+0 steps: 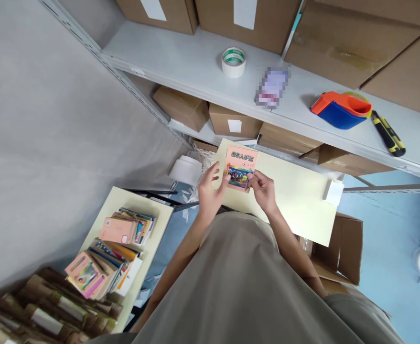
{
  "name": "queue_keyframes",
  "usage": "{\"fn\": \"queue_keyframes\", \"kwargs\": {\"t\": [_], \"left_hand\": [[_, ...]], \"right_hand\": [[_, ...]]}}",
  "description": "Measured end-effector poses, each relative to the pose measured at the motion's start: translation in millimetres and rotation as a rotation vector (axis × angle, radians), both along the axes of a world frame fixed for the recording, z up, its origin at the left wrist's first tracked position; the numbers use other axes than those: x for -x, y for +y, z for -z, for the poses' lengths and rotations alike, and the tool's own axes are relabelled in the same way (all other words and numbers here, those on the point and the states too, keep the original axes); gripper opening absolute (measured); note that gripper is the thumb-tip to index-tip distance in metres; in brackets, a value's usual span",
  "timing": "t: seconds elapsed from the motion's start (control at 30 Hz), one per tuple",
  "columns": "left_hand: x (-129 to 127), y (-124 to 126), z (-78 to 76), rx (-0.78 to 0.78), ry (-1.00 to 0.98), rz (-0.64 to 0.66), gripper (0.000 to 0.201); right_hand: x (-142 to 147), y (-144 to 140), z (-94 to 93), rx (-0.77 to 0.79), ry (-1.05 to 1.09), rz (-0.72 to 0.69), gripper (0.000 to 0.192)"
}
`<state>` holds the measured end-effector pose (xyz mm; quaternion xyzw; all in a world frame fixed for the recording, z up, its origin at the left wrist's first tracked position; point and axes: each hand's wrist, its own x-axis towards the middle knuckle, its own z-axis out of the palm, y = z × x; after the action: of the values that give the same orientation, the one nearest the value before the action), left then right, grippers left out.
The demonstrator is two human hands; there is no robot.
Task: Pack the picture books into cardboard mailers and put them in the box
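Head view, looking down. A small pink booklet [241, 168] is held between both hands above a pale yellow table [299, 200]. The left hand [210, 188] pinches the booklet's left edge, thumb on the cover and the other fingers loosely curled behind; the right hand [263, 188] grips the lower right corner the same way, partly closed. The booklet appears thin and light, with a soft paper cover that would flex if held at one corner only; the two side edges offer the surest hold, and the cover may crease under a hard pinch.

Beyond the hands, a shelf [181, 57] carries a roll of tape [233, 61], an orange and blue tape dispenser [340, 110] and a yellow utility knife [389, 134], with closed cardboard boxes [260, 19] behind; their contents are hidden. Left of and nearer than the left hand, a second table bears stacks of books [113, 253]. Below the right forearm stands an open cardboard carton [346, 248]; its contents cannot be seen.
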<state>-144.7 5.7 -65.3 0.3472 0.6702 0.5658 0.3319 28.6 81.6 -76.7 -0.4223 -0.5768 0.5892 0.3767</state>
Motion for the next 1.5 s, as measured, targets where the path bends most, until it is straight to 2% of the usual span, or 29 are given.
{"fn": "queue_keyframes", "kwargs": {"t": [0.13, 0.2, 0.3, 0.47, 0.6, 0.73, 0.83, 0.93, 1.03, 1.13, 1.33, 1.5], "left_hand": [[18.1, 6.1, 8.0, 0.107, -0.353, 0.155, 0.066], [18.1, 6.6, 12.2, 0.128, -0.405, 0.147, 0.066], [12.7, 5.7, 15.1, 0.139, -0.363, 0.074, 0.064], [5.9, 7.1, 15.2, 0.099, -0.259, -0.001, 0.061], [-8.5, 7.5, 12.8, 0.024, -0.144, -0.013, 0.052], [-23.4, 4.0, 6.9, -0.032, -0.029, 0.111, 0.044], [-13.4, 4.3, 5.5, -0.023, -0.009, 0.159, 0.046], [10.2, 9.2, 10.7, 0.031, -0.018, 0.069, 0.059], [25.8, 13.2, 18.8, 0.115, -0.169, 0.145, 0.064], [25.4, 12.5, 23.8, 0.154, -0.289, 0.165, 0.064], [19.6, 6.9, 23.7, 0.094, -0.245, 0.089, 0.06], [32.4, 6.8, 21.4, -0.05, -0.079, 0.131, 0.047]], "right_hand": [[-6.8, 9.1, 0.4, 0.016, 0.047, -0.066, 0.061], [-6.7, 11.6, 2.4, 0.016, 0.044, -0.077, 0.062], [-5.8, 13.9, 6.0, 0.026, 0.002, -0.066, 0.061], [-1.4, 6.1, 4.5, -0.065, -0.097, 0.178, 0.068], [13.9, -9.9, 0.1, 0.02, -0.062, 0.087, 0.071], [21.6, -12.8, -0.3, 0.067, -0.026, 0.072, 0.066], [10.2, -1.4, 1.0, 0.068, -0.048, 0.103, 0.06], [-4.9, 10.3, 2.1, 0.095, 0.003, 0.061, 0.058], [-12.1, 14.6, 2.7, 0.134, 0.069, 0.011, 0.055], [-12.1, 14.2, 3.8, 0.153, 0.097, -0.004, 0.053], [-11.0, 16.8, 12.3, 0.162, 0.119, -0.031, 0.055], [-13.1, 18.9, 16.3, 0.052, 0.154, -0.023, 0.046]]}}
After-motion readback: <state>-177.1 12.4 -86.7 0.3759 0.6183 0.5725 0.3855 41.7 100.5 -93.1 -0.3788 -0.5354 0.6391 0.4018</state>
